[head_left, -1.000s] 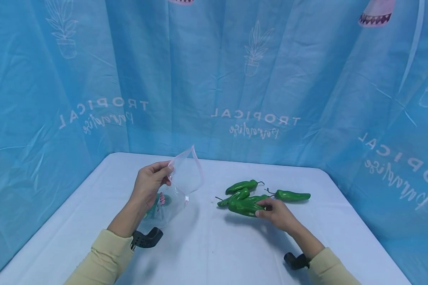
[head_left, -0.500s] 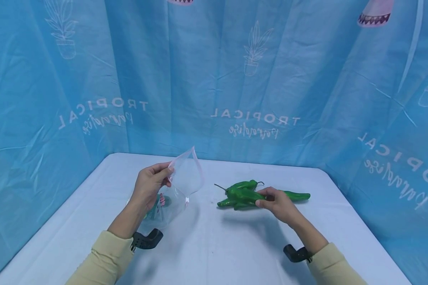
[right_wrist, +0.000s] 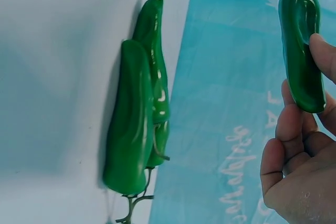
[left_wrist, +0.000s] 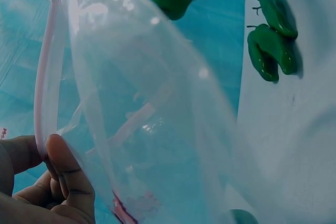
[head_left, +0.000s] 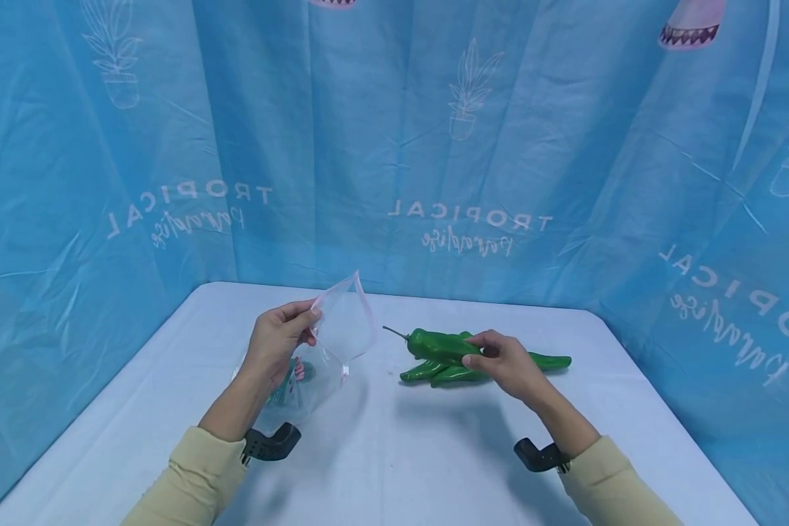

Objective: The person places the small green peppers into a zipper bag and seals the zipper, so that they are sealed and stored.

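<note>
In the head view my left hand (head_left: 276, 340) pinches the rim of a clear zip bag (head_left: 347, 321), whose pink-edged mouth gapes toward the right. Its lower part carries a green and pink print, and a small white slider (head_left: 345, 370) sits on the edge. My right hand (head_left: 509, 369) holds a green pepper (head_left: 440, 348) by its tip end, thumb on one side and fingers on the other. This pepper is raised off the table, stem pointing left toward the bag. Beneath and behind it lie several more green peppers (right_wrist: 128, 119), partly hidden by the held one in the head view.
A white-covered table (head_left: 394, 467) carries everything. Blue printed curtain (head_left: 394, 146) hangs along its back and both sides. One pepper (head_left: 554, 361) lies to the right, partly behind the right hand. Black cameras (head_left: 272, 441) are strapped to both wrists.
My right hand has lifted the pepper off the group and moved it up and slightly left, its stem turning to point left. The left hand and bag have stayed in place.
</note>
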